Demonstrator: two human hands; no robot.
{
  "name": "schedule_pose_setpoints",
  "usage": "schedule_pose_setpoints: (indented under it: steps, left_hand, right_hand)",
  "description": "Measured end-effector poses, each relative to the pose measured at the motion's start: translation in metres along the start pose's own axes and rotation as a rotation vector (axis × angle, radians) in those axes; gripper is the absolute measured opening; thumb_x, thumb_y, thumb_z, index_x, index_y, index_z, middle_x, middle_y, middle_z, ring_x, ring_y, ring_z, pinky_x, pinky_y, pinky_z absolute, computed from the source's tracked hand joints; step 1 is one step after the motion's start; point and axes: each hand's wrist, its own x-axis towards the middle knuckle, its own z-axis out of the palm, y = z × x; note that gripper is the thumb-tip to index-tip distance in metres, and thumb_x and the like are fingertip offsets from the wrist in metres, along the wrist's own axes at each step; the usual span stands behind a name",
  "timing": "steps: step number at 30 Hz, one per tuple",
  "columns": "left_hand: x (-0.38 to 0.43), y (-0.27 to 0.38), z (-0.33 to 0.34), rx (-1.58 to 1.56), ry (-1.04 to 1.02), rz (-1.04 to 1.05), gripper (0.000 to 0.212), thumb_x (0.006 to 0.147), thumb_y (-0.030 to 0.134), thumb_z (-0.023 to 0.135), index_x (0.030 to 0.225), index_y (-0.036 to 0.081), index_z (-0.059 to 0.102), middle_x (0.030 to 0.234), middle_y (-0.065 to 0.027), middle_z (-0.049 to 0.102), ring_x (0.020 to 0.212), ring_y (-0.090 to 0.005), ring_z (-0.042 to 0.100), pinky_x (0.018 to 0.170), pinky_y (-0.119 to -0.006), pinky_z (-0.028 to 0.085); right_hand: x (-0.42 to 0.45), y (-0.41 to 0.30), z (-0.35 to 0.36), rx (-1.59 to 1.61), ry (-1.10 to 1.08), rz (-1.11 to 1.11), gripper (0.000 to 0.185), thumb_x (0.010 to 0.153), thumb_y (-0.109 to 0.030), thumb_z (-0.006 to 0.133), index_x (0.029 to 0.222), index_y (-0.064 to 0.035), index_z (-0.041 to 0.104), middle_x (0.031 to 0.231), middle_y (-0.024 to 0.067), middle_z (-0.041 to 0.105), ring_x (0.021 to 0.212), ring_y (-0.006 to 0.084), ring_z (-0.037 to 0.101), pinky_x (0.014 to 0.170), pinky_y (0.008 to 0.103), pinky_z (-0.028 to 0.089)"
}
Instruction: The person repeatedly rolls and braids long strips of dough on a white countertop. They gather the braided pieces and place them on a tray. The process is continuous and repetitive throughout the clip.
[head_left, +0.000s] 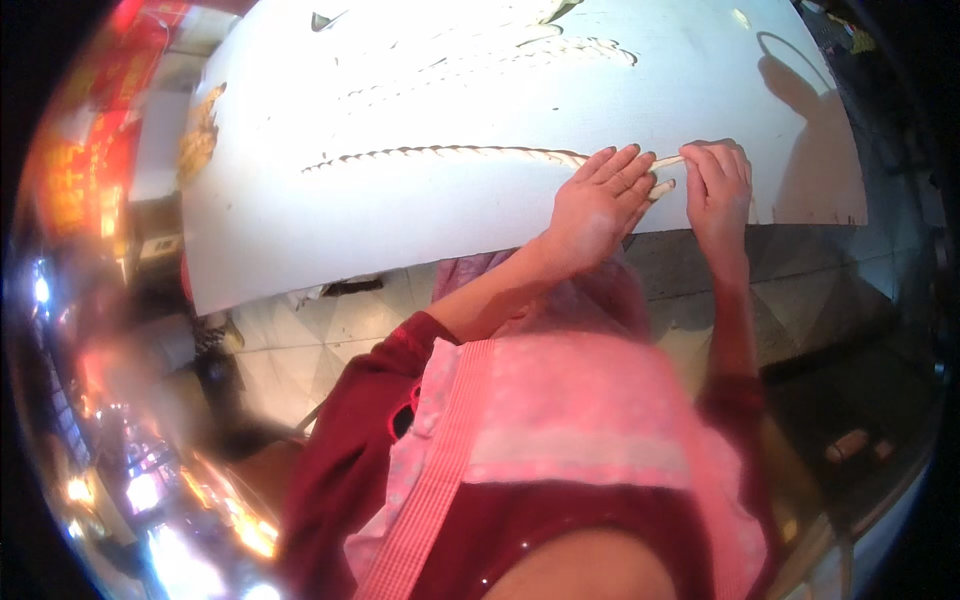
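A long, thin twisted strand (465, 151), pale and rope-like, lies across the white tabletop (375, 225). My left hand (604, 199) rests flat over its right part, fingers extended and slightly apart. Beyond those fingers the strand shows as separate pale ends, one of them a short stub (662, 189). My right hand (718, 176) pinches the longer end between thumb and fingers, close to the table's near edge. What lies beneath my left palm is hidden.
More pale braided strands (585, 51) lie at the table's far side, partly washed out by glare. A yellowish-brown crumpled thing (200, 139) sits at the left edge. A dark scrap (322, 21) is at the far left. Tiled floor (300, 337) shows below the near edge.
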Motion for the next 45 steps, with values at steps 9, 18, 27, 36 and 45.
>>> schedule_pose_setpoints:
  steps: [9, 18, 27, 36, 45]
  left_hand:
    - [0.049, -0.023, 0.019, 0.013, -0.020, -0.010, 0.016, 0.084, 0.009, 0.067, 0.100, 0.005, 0.069, 0.118, -0.0110, 0.069, 0.114, -0.0315, 0.064, 0.100, -0.047, 0.049]
    - [0.035, -0.006, 0.018, -0.037, 0.006, -0.029, 0.016, 0.087, 0.013, 0.068, 0.101, 0.005, 0.070, 0.117, -0.0114, 0.070, 0.114, -0.0302, 0.064, 0.102, -0.047, 0.047]
    - [0.050, -0.016, 0.041, 0.040, 0.071, -0.046, 0.014, 0.073, 0.009, 0.069, 0.087, 0.008, 0.069, 0.107, -0.0081, 0.069, 0.108, -0.0294, 0.065, 0.098, -0.046, 0.048]
    - [0.022, -0.008, 0.023, -0.256, 0.041, -0.060, 0.011, 0.083, 0.011, 0.070, 0.092, 0.004, 0.070, 0.107, -0.0098, 0.072, 0.108, -0.0302, 0.067, 0.105, -0.049, 0.045]
    - [0.042, -0.043, 0.068, 0.219, 0.056, 0.030, 0.005, 0.070, 0.014, 0.065, 0.071, 0.011, 0.062, 0.082, -0.0065, 0.059, 0.085, -0.0250, 0.059, 0.081, -0.043, 0.044]
  right_hand:
    - [0.003, -0.011, -0.013, -0.020, -0.126, -0.013, 0.014, 0.088, -0.012, 0.069, 0.102, -0.0090, 0.066, 0.099, 0.0035, 0.062, 0.098, 0.0214, 0.057, 0.085, 0.0358, 0.043]
    - [-0.002, 0.000, -0.002, 0.104, 0.018, 0.091, 0.010, 0.087, -0.007, 0.069, 0.097, -0.0071, 0.066, 0.101, 0.0056, 0.063, 0.098, 0.0243, 0.058, 0.089, 0.0378, 0.045]
    - [-0.001, -0.009, -0.009, 0.022, -0.009, -0.012, 0.023, 0.075, -0.006, 0.077, 0.094, -0.0059, 0.064, 0.100, 0.0081, 0.062, 0.098, 0.0296, 0.059, 0.088, 0.0439, 0.045]
    - [0.000, 0.003, -0.001, 0.054, -0.053, 0.046, 0.012, 0.085, -0.002, 0.068, 0.096, -0.0042, 0.064, 0.101, 0.0089, 0.063, 0.098, 0.0289, 0.059, 0.086, 0.0412, 0.048]
    - [-0.011, 0.015, 0.029, 0.190, 0.026, -0.076, 0.022, 0.083, -0.003, 0.069, 0.104, -0.0028, 0.065, 0.113, 0.0138, 0.065, 0.109, 0.0334, 0.059, 0.096, 0.0457, 0.047]
